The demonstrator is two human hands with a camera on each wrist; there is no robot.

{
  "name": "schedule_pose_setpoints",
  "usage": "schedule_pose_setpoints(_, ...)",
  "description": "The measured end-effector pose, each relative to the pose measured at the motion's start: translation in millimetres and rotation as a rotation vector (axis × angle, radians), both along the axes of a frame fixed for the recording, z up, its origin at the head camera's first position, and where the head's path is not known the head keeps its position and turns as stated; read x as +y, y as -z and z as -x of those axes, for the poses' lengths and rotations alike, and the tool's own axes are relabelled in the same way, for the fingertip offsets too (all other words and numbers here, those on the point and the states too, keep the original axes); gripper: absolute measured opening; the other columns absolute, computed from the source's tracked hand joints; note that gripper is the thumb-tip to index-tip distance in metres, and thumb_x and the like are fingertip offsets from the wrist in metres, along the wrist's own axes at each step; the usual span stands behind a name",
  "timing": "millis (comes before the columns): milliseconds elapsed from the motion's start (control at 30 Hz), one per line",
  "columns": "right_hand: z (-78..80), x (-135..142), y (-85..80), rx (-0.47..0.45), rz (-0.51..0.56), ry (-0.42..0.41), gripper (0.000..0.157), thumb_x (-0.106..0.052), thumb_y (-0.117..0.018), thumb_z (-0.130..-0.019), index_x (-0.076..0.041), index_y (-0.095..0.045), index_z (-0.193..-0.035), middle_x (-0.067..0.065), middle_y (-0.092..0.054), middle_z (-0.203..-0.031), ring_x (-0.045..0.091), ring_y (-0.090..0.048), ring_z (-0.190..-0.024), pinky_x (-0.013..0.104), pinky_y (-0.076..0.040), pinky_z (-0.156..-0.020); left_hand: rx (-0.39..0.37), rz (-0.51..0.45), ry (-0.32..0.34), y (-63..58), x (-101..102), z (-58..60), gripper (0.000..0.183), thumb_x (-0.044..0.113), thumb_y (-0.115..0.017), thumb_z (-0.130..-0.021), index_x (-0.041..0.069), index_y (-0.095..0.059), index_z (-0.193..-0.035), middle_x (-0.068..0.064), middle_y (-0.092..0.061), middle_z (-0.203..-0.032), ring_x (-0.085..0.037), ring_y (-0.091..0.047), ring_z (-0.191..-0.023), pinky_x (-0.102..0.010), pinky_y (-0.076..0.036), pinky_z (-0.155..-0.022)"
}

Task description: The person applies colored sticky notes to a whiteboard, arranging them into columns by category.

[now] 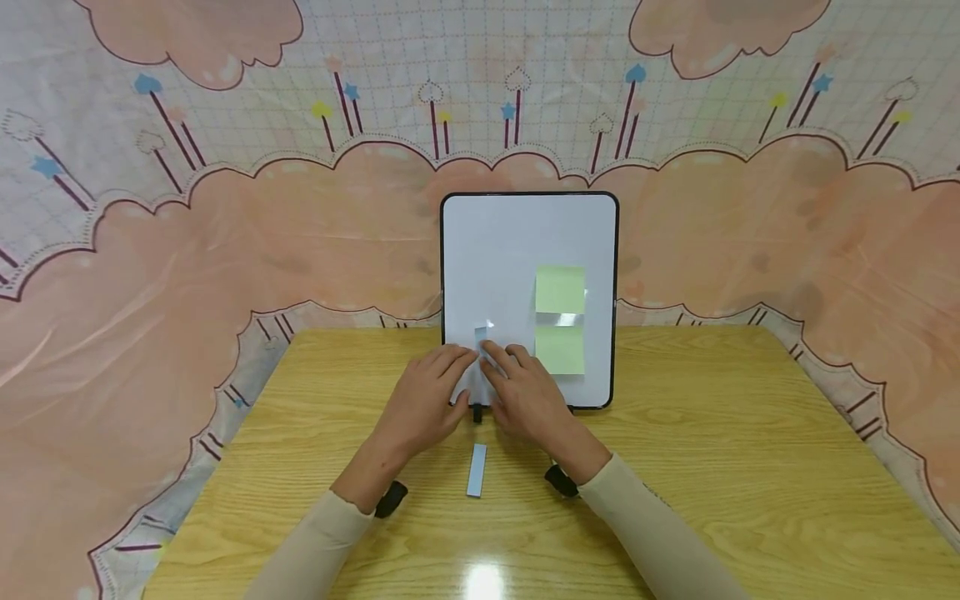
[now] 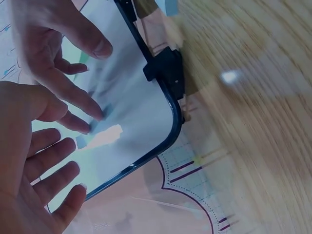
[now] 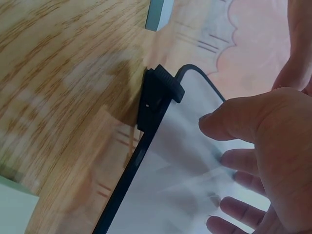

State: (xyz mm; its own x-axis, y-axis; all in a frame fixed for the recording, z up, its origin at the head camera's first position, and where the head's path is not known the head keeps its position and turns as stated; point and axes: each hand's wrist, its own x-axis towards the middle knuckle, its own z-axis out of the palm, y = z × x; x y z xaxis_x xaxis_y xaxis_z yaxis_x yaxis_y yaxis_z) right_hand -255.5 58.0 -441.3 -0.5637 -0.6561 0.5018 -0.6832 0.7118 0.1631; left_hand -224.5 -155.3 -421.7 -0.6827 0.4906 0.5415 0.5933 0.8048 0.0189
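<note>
Blue sticky strip (image 1: 481, 334): located on the lower left part of the whiteboard (image 1: 517, 233), set roughly vertical. Its upper end shows above the fingertips; its lower part is largely covered by the hands. The left hand (image 1: 429, 396) is positioned at the left side of the strip, fingers loosely extended and parted, thumb held away from them; it grips nothing. The right hand (image 1: 531, 398) is positioned at the right side, fingers spread and slightly bent, thumb likewise apart; it also grips nothing. The fingertips of both hands converge at the strip; exact contact of each finger with the surface cannot be told.

The whiteboard has a black frame with rounded corners and stands upright on the wood-grain table (image 1: 720, 417). A black clip (image 1: 477, 413) is fitted to the lower edge of the frame, below the gap between the hands. Two pale green sticky notes (image 1: 559, 289) are mounted on the right half of the board, one above the other, with a narrow gap between them.

A narrow light blue block (image 1: 476, 471) lies on the table in front of the clip, between the forearms, its long axis pointing toward the board. The right wrist view also shows part of a pale green block (image 3: 14, 209) on the table. Patterned cloth (image 1: 345, 242) hangs behind the board
</note>
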Motion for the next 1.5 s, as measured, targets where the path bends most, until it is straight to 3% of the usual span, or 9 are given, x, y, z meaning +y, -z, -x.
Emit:
schedule_pose_setpoints(233, 2.7, -1, 0.4, 0.000, -0.001, 0.005, 0.062, -0.024, -0.085, -0.086, -0.003, -0.067, -0.142, 0.013, -0.051, -0.158, 0.032, -0.055, -0.127, 0.042, -0.055, -0.097, 0.020, 0.072, -0.035, 4.4, -3, 8.9, 0.071, 0.020, -0.078, -0.095, 0.009, -0.049, -0.159, -0.006, -0.052, -0.161, -0.030, -0.040, -0.154, -0.055, -0.046, -0.108)
schedule_pose_setpoints(667, 5.2, -1, -0.9, -0.024, 0.019, -0.003, 0.058, -0.021, -0.084, -0.087, -0.003, -0.068, -0.140, 0.013, -0.052, -0.157, 0.032, -0.054, -0.128, 0.043, -0.054, -0.099, -0.008, 0.119, -0.057, 5.6, 4, 25.0, 0.082, 0.022, -0.076, -0.096, 0.015, -0.035, -0.167, 0.000, -0.038, -0.170, -0.025, -0.029, -0.160, -0.055, -0.043, -0.110)
schedule_pose_setpoints(1500, 2.8, 0, -2.0, -0.023, 0.008, -0.014, 0.061, -0.023, -0.085, -0.088, -0.002, -0.066, -0.142, 0.012, -0.052, -0.156, 0.032, -0.054, -0.126, 0.042, -0.052, -0.102, -0.038, 0.077, -0.072, 6.1, 18, 30.4, 0.080, 0.019, -0.075, -0.097, 0.014, -0.035, -0.167, -0.001, -0.037, -0.170, -0.024, -0.028, -0.160, -0.055, -0.040, -0.114)
